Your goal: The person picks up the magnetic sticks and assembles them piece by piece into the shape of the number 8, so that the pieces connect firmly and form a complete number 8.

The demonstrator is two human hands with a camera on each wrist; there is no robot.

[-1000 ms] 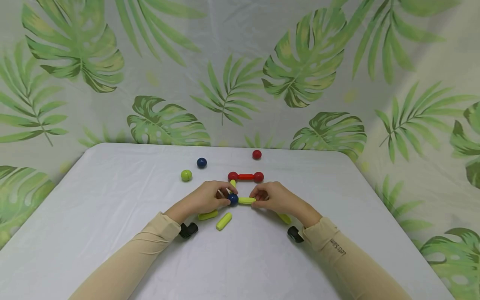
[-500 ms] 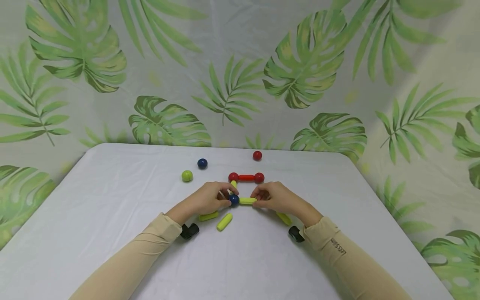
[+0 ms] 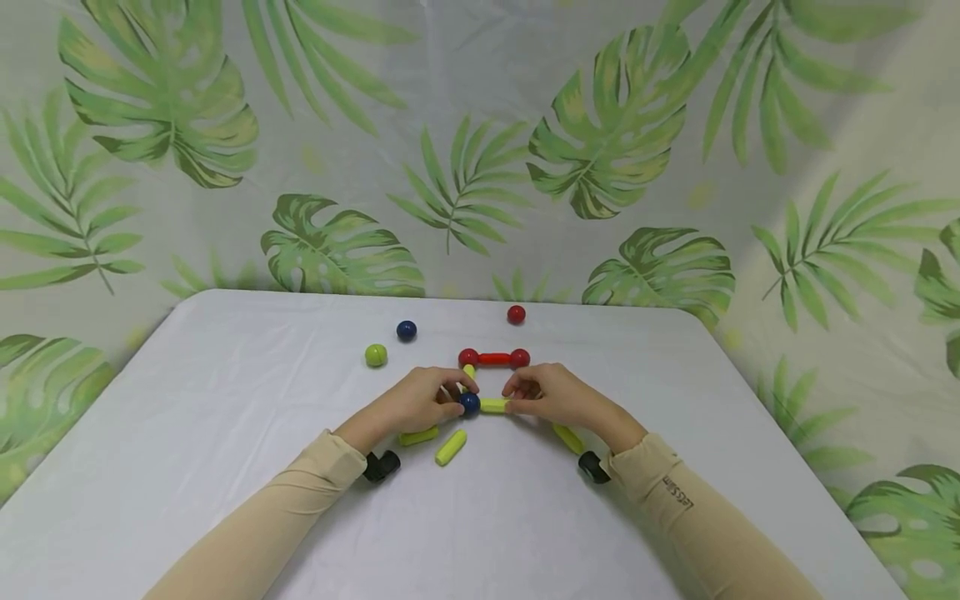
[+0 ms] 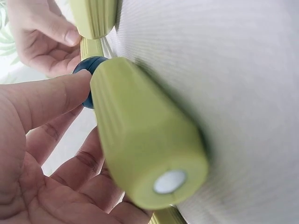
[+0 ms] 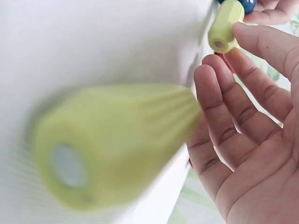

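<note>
In the head view my left hand (image 3: pixel 423 397) pinches a dark blue ball (image 3: pixel 470 405) between thumb and fingers. My right hand (image 3: pixel 561 402) pinches the free end of a yellow-green rod (image 3: pixel 492 406), whose other end meets that ball. Another yellow-green rod (image 3: pixel 469 374) runs from the blue ball toward a red ball (image 3: pixel 468 358). A red rod (image 3: pixel 494 359) links this to a second red ball (image 3: pixel 520 358). The right wrist view shows the thumb and a finger on the held rod (image 5: pixel 227 27). The left wrist view has the thumb against the blue ball (image 4: pixel 86 64).
Loose yellow-green rods lie near the hands: one (image 3: pixel 418 436) by the left wrist, one (image 3: pixel 451 447) in front, one (image 3: pixel 567 438) under the right. A green ball (image 3: pixel 376 355), blue ball (image 3: pixel 407 331) and red ball (image 3: pixel 516 314) sit farther back on the white table (image 3: pixel 247 375).
Both hands keep their hold with almost no movement. The whole head view has shifted slightly, so the scene sits a little lower and to the right.
</note>
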